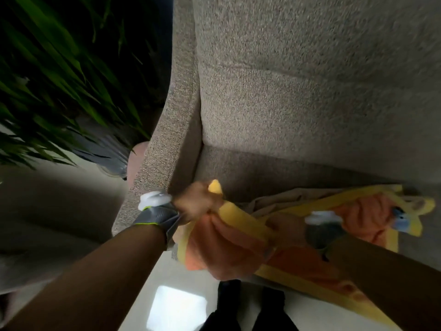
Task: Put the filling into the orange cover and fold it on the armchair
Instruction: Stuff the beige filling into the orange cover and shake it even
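Note:
The orange cover (pixel 229 244) with a yellow border lies bunched on the front of the armchair seat (pixel 298 168) and hangs over its edge. My left hand (pixel 196 203) grips the yellow edge of the cover near the left armrest, and a yellow corner sticks up above the fist. My right hand (pixel 278 224) reaches to the other end of that yellow band; its fingers are blurred and partly hidden by the cloth. A beige fabric, probably the filling (pixel 284 199), shows behind the cover on the seat.
The armchair's left armrest (pixel 164 151) runs right beside my left hand, with the backrest (pixel 310 80) behind. A green plant (pixel 59 80) stands to the left. My dark shoes (pixel 250 311) are on the pale floor (pixel 167 271) in front of the chair.

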Available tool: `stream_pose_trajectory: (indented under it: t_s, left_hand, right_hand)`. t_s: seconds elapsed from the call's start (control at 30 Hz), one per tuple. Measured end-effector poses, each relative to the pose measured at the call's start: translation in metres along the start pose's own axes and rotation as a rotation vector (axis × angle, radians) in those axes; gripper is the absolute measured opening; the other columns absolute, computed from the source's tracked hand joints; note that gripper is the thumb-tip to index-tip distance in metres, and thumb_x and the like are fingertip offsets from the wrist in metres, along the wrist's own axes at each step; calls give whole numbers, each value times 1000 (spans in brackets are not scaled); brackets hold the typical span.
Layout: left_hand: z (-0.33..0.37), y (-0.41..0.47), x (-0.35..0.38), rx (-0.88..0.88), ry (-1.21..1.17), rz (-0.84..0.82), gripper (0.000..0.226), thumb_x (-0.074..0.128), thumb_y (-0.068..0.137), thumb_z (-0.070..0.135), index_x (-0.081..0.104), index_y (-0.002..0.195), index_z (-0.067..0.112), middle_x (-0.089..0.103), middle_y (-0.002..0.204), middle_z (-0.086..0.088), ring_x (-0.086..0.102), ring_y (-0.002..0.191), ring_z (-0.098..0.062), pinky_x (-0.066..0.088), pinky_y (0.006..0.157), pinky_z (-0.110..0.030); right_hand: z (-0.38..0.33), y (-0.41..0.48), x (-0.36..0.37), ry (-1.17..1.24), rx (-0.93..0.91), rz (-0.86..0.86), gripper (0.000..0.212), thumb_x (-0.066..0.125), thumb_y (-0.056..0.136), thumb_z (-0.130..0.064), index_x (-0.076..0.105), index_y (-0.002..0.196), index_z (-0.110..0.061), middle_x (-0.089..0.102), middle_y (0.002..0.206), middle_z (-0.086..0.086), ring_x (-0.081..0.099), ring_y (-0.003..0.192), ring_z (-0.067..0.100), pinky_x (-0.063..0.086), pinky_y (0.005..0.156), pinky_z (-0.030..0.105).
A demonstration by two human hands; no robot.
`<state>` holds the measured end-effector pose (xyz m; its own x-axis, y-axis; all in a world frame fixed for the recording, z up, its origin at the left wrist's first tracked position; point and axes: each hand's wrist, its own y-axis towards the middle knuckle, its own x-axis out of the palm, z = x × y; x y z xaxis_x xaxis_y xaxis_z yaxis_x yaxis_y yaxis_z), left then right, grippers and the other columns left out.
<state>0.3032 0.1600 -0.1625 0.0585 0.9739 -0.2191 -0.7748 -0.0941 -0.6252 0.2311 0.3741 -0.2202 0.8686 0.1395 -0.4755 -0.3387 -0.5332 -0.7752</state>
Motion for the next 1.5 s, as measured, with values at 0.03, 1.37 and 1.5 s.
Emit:
stream_pose_trajectory:
  t_s: [0.03,1.37,1.5]
  left_hand:
    - [-5,8,4,-23,25,-7,10,57,82,3,57,90,9,54,72,-3,54,57,-3,46,57,-19]
    - [-27,207,149,-47,649,368,24,52,78,29,62,83,8,67,94,-17,61,85,-32,37,65,-31]
    - [-13,186,107,-102,551,453,48,42,57,39,64,85,6,66,92,-17,62,90,-35,36,59,-30]
  right_hand:
    - [12,6,0,-18,27,-19,39,57,89,-27,54,123,-7,60,117,-2,53,110,16,44,86,14]
    - [158,100,-20,215,26,544,29,43,72,-35,56,82,-10,56,81,9,52,81,26,35,70,38]
    - [117,102,-15,280,-132,575,18,46,63,-26,51,71,-10,46,66,-2,42,67,17,23,50,23]
